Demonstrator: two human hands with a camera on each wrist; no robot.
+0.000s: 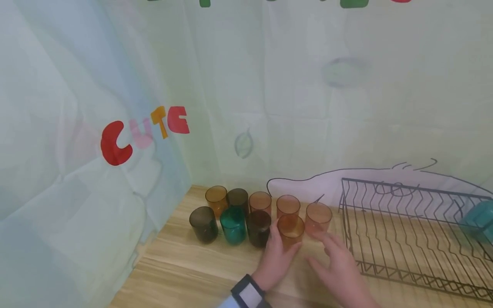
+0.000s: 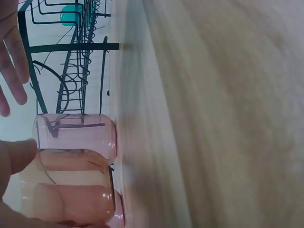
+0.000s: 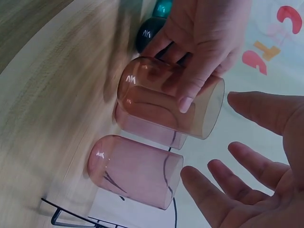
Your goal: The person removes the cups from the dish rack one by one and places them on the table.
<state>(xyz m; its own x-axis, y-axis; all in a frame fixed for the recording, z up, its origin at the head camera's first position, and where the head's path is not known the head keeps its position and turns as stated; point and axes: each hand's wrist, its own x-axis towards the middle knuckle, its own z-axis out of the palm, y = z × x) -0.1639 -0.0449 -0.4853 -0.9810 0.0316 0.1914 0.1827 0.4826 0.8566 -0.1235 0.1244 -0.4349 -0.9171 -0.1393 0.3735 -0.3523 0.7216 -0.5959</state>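
Observation:
My left hand (image 1: 274,262) grips an amber glass (image 1: 290,233) at the front right of a group of tumblers, thumb on one side and fingers round the other. In the right wrist view this glass (image 3: 164,97) stands upright on the table beside the pink ones. My right hand (image 1: 340,267) is spread, with thumb and fingers apart and nothing between them. Its fingertips (image 3: 192,178) come close to the rim of the rightmost pink glass (image 3: 137,171). Directly left of the gripped glass is a dark brown glass (image 1: 259,229).
More glasses stand close together: a teal one (image 1: 233,226), a dark grey one (image 1: 204,225), and several amber, dark and pink ones behind. A black wire dish rack (image 1: 408,239) with a teal item (image 1: 479,220) is on the right. A printed cloth (image 1: 231,85) hangs behind the wooden table (image 1: 169,273).

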